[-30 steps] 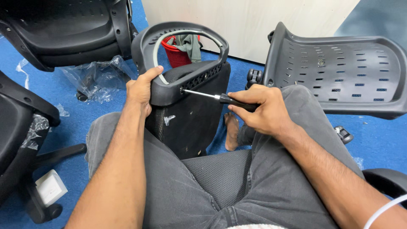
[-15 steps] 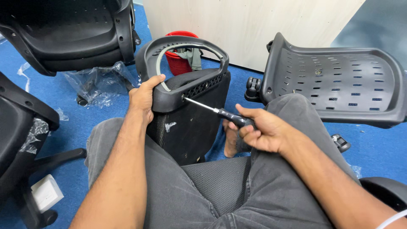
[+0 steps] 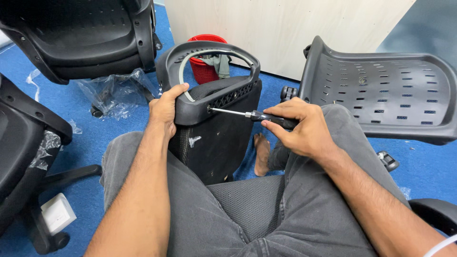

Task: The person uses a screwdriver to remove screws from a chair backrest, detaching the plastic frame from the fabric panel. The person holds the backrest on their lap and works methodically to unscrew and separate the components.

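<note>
Floor: blue carpet point(image 3: 414, 162) is seen underfoot
Right hand point(image 3: 304, 126): closed again round the screwdriver point(image 3: 257, 115), levelled since half a second ago; tip kept in the frame hole
Left hand point(image 3: 165, 108): clamped on the chair back frame point(image 3: 209, 102), propped between the knees
Beyond: slotted seat shell point(image 3: 381, 90); red bin point(image 3: 203, 70)

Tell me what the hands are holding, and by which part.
Left hand grips the armrest by its corner; right hand holds the screwdriver by its handle.

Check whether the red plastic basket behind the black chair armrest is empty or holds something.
Holds something: greyish-green cloth hangs over the red plastic basket's rim, seen through the black loop armrest. How full, cannot tell.
</note>
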